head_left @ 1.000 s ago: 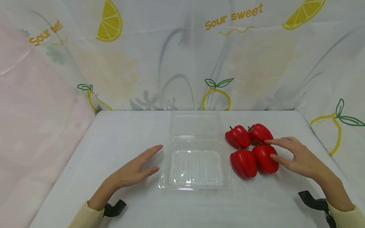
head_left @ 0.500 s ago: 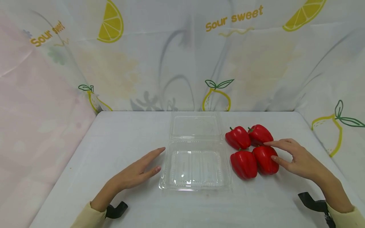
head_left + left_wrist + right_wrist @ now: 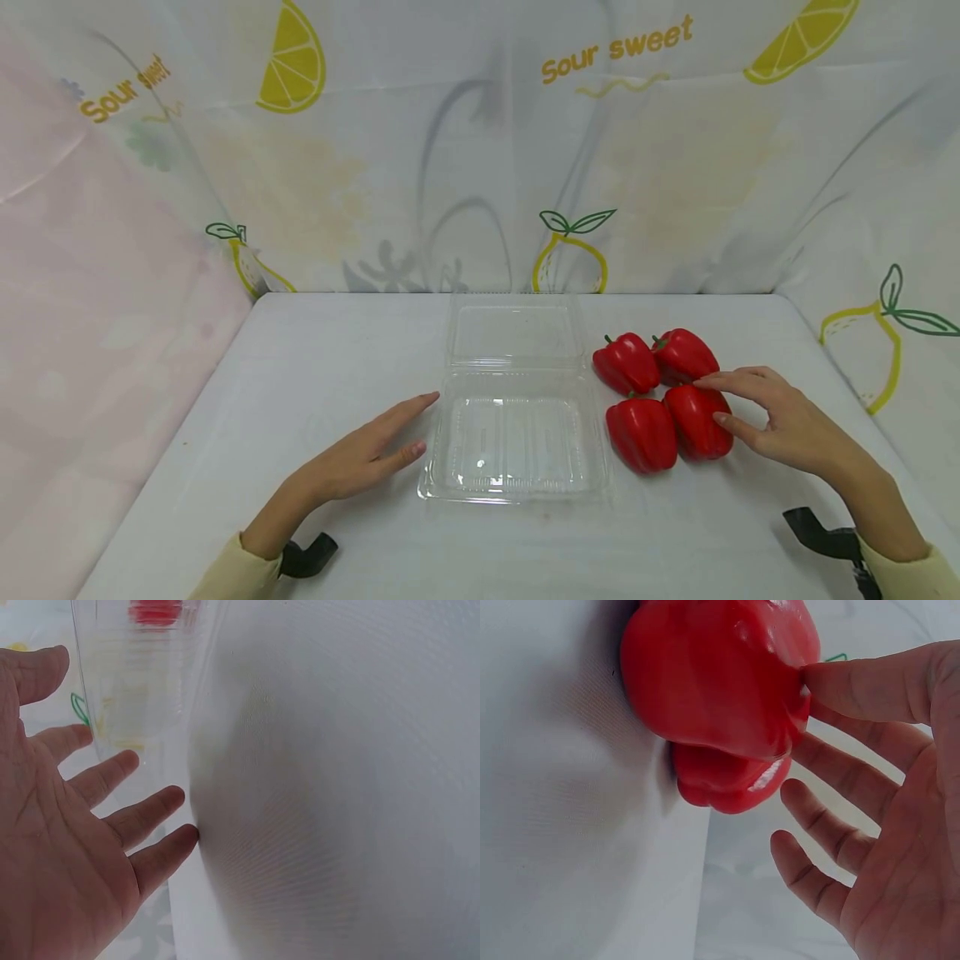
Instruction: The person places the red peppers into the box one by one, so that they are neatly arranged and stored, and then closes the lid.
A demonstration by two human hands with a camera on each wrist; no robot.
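My left hand (image 3: pixel 348 461) is just left of a clear plastic clamshell box (image 3: pixel 517 493). Its fingers are spread and hold nothing, and in the left wrist view the palm (image 3: pixel 67 847) faces the box's side. To the right of the box, several red bell peppers lie grouped, with a front left one (image 3: pixel 641 433) and two at the back. My right hand (image 3: pixel 787 425) is over the front right bell pepper (image 3: pixel 699 425), thumb and index finger at its right side. In the right wrist view the thumb (image 3: pixel 870 686) seems to touch that pepper, while the other fingers stay spread.
The clamshell's lid (image 3: pixel 514 332) lies folded back behind its base, near the far edge of the white table (image 3: pixel 315 350). A printed curtain (image 3: pixel 390 167) rises directly behind the table, with further cloth at both sides.
My left hand has shifted slightly right, closer to the box. My right hand has barely moved at the front right bell pepper. The peppers and the box look unmoved.
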